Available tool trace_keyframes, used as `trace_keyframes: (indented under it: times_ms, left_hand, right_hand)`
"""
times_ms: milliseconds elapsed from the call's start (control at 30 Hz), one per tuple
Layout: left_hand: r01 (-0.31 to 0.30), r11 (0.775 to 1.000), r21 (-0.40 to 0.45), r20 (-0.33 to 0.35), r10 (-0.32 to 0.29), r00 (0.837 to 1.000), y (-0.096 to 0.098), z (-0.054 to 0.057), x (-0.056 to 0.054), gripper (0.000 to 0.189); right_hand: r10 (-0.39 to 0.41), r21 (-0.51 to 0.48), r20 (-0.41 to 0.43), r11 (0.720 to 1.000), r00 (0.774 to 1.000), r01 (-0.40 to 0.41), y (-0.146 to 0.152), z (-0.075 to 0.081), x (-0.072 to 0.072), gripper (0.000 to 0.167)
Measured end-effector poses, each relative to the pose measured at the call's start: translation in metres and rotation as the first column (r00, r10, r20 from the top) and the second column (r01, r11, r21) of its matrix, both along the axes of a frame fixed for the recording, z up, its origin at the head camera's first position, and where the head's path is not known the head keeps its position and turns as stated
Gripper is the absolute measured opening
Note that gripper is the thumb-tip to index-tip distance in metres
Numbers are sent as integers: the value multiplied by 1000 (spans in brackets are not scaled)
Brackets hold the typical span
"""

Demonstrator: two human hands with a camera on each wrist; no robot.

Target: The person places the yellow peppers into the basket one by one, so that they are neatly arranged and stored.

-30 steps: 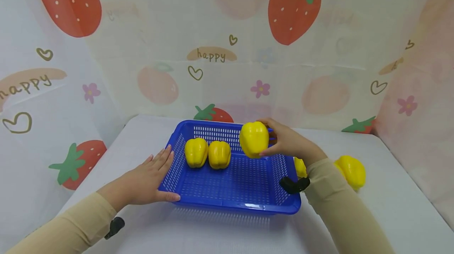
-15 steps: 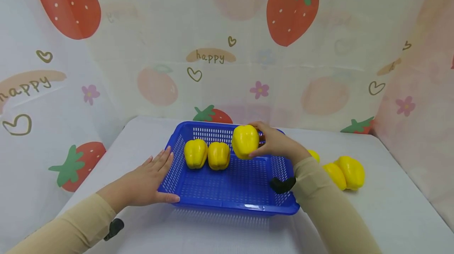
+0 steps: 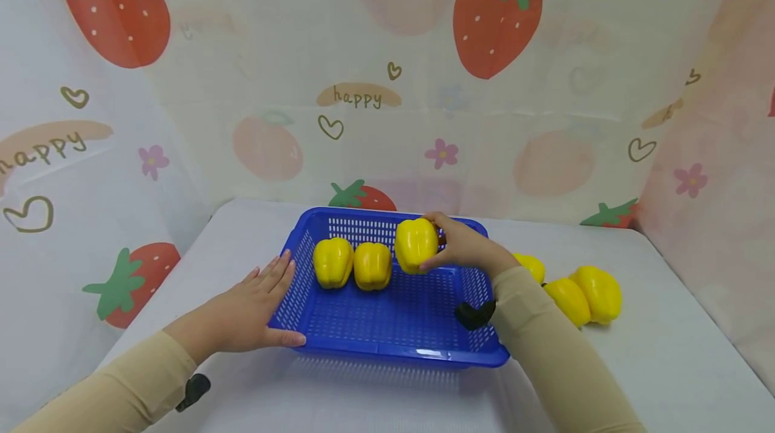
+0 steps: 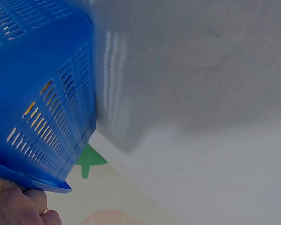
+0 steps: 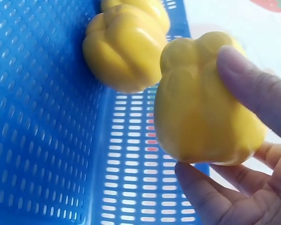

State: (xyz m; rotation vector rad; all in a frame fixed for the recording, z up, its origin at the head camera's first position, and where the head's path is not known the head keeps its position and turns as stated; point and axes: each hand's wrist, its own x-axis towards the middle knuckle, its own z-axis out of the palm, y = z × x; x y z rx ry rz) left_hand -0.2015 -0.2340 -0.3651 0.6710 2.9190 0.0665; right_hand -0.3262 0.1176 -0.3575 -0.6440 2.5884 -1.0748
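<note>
My right hand [image 3: 465, 245] grips a yellow bell pepper [image 3: 416, 245] over the back part of a blue plastic basket [image 3: 387, 351]. In the right wrist view the thumb lies on one side of the held pepper [image 5: 203, 103] and the other fingers on the opposite side. Two more yellow bell peppers stand side by side in the basket, a left one [image 3: 333, 263] and a right one [image 3: 372, 266]. With fingers straight and spread, my left hand [image 3: 248, 308] rests on the basket's left rim. The left wrist view has the basket's outer wall [image 4: 42, 108] above part of that hand.
Right of the basket, beside my right forearm, several yellow bell peppers [image 3: 596, 294] lie on the white tabletop [image 3: 666, 345]. A strawberry-printed curtain [image 3: 375, 29] hangs behind and along both sides of the table.
My right hand has carried its pepper left and slightly down, closer to the two peppers in the basket. My left hand has kept its place on the rim.
</note>
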Motion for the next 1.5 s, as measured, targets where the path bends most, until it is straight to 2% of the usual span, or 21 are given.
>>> trace_keyframes:
  times_ms: [200,433,1033,1500]
  left_hand:
    - [8,1000,2,-15,-8,1000,0,-2,-1,120]
    - [9,1000,9,-19,-9,1000,1,-1,1,118]
    - [-8,1000,13,1,8,1000,3,4,2,117]
    - [0,1000,-1,-14,0,1000,1,1,1,118]
  right_hand:
    - [-19,59,-15,998,1000,20,-3,-6,-3,83]
    - [3,124,-26,992,1000,0,-9,-11,-5,82]
    - [-46,235,31,971,998,37,-14,-24,-11,90]
    - [-23,315,-7,949,1000,25,-20,-30,-14,85]
